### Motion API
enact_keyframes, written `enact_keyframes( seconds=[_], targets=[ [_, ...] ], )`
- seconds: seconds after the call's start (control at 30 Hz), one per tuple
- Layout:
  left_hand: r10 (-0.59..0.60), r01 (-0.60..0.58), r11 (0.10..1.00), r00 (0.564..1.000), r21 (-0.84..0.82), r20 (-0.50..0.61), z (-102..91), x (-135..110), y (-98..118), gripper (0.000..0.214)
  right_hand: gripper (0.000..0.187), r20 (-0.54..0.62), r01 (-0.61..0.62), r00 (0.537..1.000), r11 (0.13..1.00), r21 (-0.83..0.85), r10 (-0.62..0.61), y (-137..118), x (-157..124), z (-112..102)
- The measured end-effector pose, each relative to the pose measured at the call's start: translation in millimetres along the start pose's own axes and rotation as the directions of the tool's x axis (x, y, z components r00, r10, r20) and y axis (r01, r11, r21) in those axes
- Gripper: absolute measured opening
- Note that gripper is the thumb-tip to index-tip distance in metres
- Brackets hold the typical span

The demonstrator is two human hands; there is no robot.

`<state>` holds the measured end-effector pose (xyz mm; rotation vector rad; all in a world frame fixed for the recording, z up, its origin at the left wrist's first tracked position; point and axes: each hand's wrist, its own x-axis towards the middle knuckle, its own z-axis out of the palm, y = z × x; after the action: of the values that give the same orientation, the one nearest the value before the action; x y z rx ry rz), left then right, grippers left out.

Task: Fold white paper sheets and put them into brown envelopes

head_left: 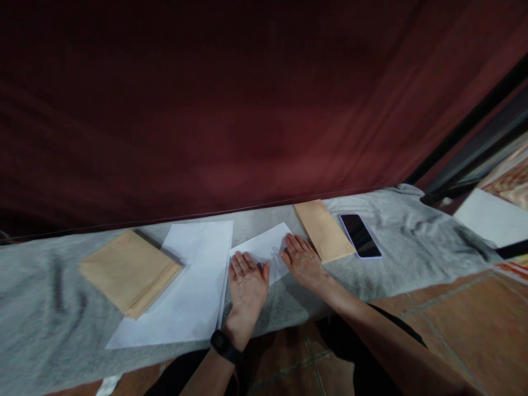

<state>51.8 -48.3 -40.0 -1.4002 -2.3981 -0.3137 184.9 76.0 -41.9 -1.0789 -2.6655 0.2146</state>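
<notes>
Left of the smartphone (pixel 361 236), a small white paper (pixel 269 242) was partly covered by the left hand (pixel 248 281), laid palm-down, fingers forward, and the right hand (pixel 304 260), slanted inward nearer the smartphone; both hands were spread loosely, nothing being grasped.

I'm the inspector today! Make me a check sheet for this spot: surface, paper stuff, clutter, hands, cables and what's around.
Surface: grey cloth, wrinkled toward the right end.
Paper things: small white sheet under both hands; large white paper left of it; thick brown stack partly on the large paper; thinner brown pile right of the small sheet.
Clutter: phone, face up, dark screen.
Hands: left hand flat on the small sheet, black wristband on its wrist; right hand on the sheet's right side.
Cables: nothing seen.
Surroundings: dark red backdrop; tiled floor.
</notes>
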Motion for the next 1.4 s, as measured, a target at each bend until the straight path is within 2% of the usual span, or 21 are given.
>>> enact_keyframes(
  seconds=[0.13,0.27,0.43,0.6,0.73,0.93,1.4],
  targets=[
    [-0.014,0.014,1.000,1.000,0.011,0.027,-4.3,2.0,1.0,0.062,0.058,0.019,-0.042,0.999,0.999,-0.005,0.042,-1.6,-0.1,-1.9],
    [-0.034,0.037,0.998,0.997,-0.045,0.070,-7.6,4.1,3.0,0.061,0.058,0.019,-0.054,0.998,0.999,0.002,0.054,-4.5,3.8,-8.1],
    [0.051,-0.043,0.996,0.994,-0.080,0.098,-8.3,7.6,9.5,0.060,0.056,0.061,0.080,0.995,0.995,0.063,-0.083,-11.7,9.9,-12.9],
    [0.164,-0.147,0.983,0.973,-0.109,0.160,-4.3,11.6,16.2,0.055,0.052,0.064,0.180,0.979,0.972,0.152,-0.191,-22.5,13.4,-8.3],
    [0.202,-0.183,0.978,0.952,-0.097,0.231,0.1,15.5,18.3,0.057,0.050,0.052,0.213,0.973,0.961,0.178,-0.225,-29.5,18.4,-4.0],
    [0.156,-0.146,0.988,0.946,-0.054,0.284,4.9,17.6,17.8,0.061,0.048,0.044,0.182,0.980,0.968,0.172,-0.192,-34.0,24.2,2.1],
    [-0.005,0.011,1.000,0.972,-0.024,0.237,1.5,18.2,5.0,0.059,0.051,0.057,0.042,0.997,0.995,0.091,-0.047,-17.3,26.6,2.0]
  ],
)
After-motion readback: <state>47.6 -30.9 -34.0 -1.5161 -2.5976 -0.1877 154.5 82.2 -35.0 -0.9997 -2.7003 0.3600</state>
